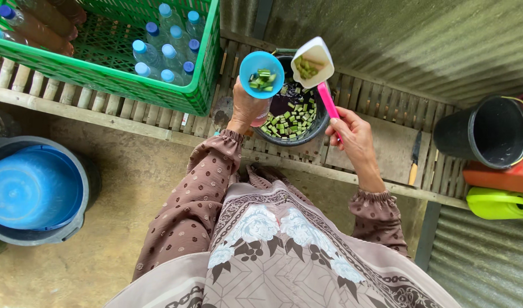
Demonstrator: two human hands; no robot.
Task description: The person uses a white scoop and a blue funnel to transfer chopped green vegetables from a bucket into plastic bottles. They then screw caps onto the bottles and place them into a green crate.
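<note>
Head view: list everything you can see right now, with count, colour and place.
funnel: one, blue, holding green pieces, over a bottle in the left hand
scoop: one, white with pink handle, above the bowl
bowl: one, dark, purple liquid and green cut pieces, on the slatted bench
crate: one, green, upper left, with blue-capped bottles
knife: one, wooden handle, on the bench at right
bucket: one, black, far right
watering can: one, lime green, lower right
basin: one, blue, in a grey tub, left floor
left hand: grips under the funnel
right hand: holds the scoop handle
</note>
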